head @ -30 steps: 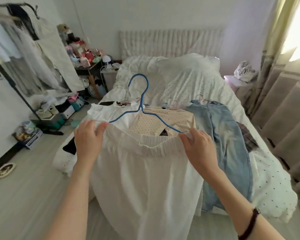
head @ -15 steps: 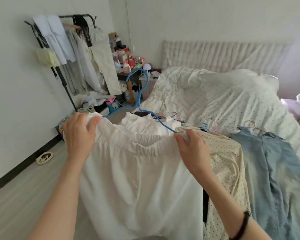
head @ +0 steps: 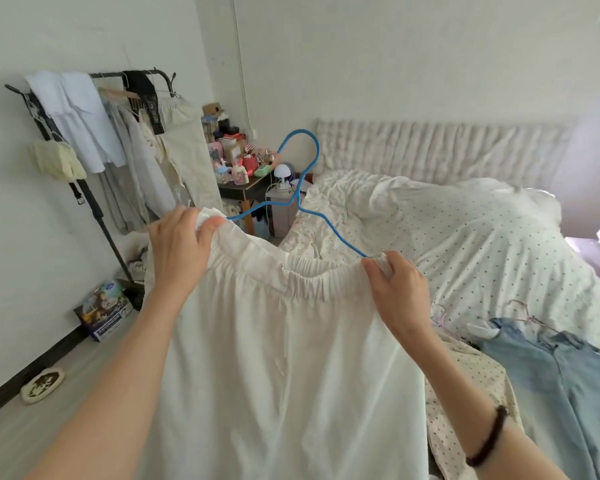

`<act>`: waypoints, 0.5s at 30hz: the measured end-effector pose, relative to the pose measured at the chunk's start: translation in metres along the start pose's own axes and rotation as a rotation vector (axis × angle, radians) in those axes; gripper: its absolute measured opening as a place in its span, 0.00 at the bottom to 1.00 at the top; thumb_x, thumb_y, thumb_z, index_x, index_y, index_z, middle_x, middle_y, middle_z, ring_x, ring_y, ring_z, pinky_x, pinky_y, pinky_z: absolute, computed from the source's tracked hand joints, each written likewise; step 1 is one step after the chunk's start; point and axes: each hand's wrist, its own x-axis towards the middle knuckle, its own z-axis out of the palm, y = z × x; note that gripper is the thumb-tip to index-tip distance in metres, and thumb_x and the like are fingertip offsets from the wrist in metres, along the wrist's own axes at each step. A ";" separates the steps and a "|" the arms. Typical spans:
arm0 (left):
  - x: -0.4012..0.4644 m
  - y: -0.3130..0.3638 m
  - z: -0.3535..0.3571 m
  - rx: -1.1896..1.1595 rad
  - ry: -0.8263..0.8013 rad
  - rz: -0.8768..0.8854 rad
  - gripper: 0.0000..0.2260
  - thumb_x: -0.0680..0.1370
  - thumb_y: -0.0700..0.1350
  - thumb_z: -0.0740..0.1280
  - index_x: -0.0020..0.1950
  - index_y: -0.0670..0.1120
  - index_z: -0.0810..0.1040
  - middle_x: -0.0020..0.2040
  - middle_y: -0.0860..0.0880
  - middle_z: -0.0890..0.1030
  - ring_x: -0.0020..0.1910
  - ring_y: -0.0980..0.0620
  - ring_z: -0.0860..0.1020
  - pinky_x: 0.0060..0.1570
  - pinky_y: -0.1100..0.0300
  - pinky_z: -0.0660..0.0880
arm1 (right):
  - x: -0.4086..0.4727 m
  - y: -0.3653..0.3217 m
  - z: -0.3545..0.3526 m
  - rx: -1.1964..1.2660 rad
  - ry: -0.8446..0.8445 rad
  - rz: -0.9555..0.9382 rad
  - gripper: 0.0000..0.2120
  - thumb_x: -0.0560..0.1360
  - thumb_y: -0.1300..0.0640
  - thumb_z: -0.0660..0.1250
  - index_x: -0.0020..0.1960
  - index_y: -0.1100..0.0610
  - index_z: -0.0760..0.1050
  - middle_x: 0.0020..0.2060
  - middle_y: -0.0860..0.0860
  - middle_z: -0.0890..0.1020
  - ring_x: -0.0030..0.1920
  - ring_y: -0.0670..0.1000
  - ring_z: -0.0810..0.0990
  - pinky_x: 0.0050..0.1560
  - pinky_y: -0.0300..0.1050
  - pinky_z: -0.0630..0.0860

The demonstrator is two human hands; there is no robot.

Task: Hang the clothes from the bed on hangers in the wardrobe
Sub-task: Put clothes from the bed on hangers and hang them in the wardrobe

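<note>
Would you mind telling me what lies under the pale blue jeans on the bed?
The pale blue jeans lie on the dotted bedcover, beside a dotted cream garment. A thin wire hanger pokes out at their waistband. Anything else beneath them is covered.

Both forearms are bare, with no sleeves showing (a thin dark band (head: 488, 434) circles the right wrist).

No text, label or number can be read anywhere. The printed box (head: 104, 308) on the floor at the foot of the clothes rack (head: 94, 202) carries lettering and a picture, but it is too blurred to make out.
</note>
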 end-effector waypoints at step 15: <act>0.027 -0.072 0.267 -0.049 -0.600 0.008 0.18 0.79 0.54 0.58 0.53 0.38 0.75 0.49 0.40 0.77 0.53 0.38 0.73 0.49 0.47 0.66 | 0.118 0.137 0.157 -0.267 -0.267 0.304 0.11 0.77 0.52 0.61 0.47 0.60 0.72 0.41 0.57 0.78 0.44 0.58 0.74 0.40 0.47 0.65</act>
